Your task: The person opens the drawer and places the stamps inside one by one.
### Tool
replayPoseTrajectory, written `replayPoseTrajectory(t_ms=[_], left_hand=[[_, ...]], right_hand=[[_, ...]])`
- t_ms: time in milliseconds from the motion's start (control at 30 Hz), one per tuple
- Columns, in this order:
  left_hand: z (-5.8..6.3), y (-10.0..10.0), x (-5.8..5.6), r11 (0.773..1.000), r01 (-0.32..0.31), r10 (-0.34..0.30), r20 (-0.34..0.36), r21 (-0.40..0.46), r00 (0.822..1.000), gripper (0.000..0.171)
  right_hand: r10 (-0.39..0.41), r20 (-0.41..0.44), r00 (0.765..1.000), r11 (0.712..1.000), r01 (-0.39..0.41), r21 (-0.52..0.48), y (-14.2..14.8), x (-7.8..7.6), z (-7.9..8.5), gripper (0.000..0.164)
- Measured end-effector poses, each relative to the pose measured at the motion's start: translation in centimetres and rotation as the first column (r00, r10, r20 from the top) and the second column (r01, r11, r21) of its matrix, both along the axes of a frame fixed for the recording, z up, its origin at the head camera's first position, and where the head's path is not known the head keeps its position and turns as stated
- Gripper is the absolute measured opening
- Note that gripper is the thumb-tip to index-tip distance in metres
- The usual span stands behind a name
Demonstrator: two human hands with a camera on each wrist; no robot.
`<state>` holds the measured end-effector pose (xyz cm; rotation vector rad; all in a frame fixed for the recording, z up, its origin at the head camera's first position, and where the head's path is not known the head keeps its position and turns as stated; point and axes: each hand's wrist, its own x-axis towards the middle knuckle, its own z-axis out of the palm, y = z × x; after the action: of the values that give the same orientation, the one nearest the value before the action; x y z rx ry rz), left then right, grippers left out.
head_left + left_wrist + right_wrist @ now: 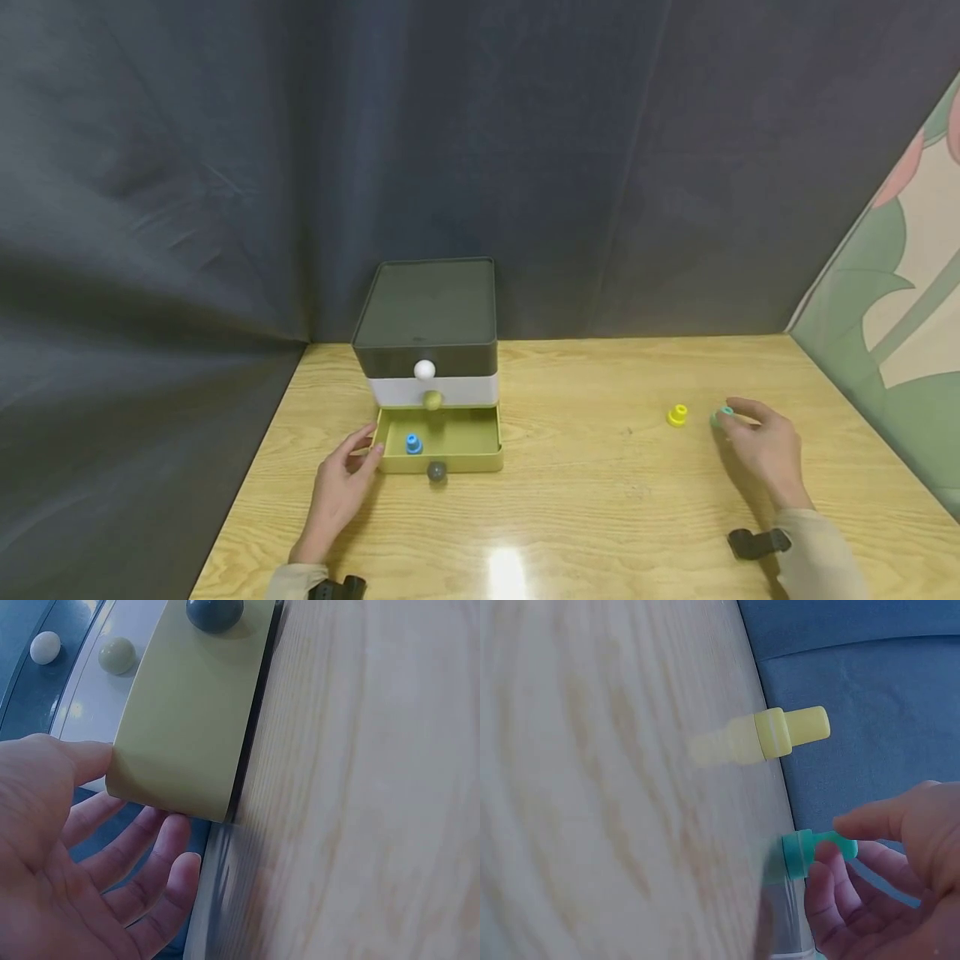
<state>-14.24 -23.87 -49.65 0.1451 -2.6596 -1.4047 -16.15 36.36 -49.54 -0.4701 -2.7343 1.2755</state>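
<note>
On the right side of the table, my right hand pinches a small teal stepped plastic peg by its narrow top. The peg stands upright with its wide base at the tabletop. A yellow peg of the same shape stands to the left of that hand. My left hand holds the left side of the pulled-out olive drawer near its front corner; the thumb lies at the upper edge, the fingers along the side wall. Inside the drawer stands a blue peg, towards the left.
The drawer belongs to a small cabinet with a dark top, whose dark and white upper drawers are closed. Round knobs stick out in front, including a dark knob. A dark curtain hangs behind the wooden table. Patterned fabric borders the right.
</note>
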Motion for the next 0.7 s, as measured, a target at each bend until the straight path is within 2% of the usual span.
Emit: replayPoseTrajectory(t_ms=[233, 700], left_hand=[[0.0, -0.03, -0.14, 1.0, 0.007, -0.007, -0.007, -0.001, 1.0, 0.048], [0.04, -0.03, -0.16, 1.0, 0.004, -0.004, -0.002, -0.004, 1.0, 0.047]], right_hand=[[0.01, 0.029, 1.0, 1.0, -0.01, -0.001, 0.05, -0.03, 0.03, 0.066], [-0.029, -0.008, 1.0, 1.0, 0.029, 0.01, 0.34, 0.35, 0.11, 0.065]])
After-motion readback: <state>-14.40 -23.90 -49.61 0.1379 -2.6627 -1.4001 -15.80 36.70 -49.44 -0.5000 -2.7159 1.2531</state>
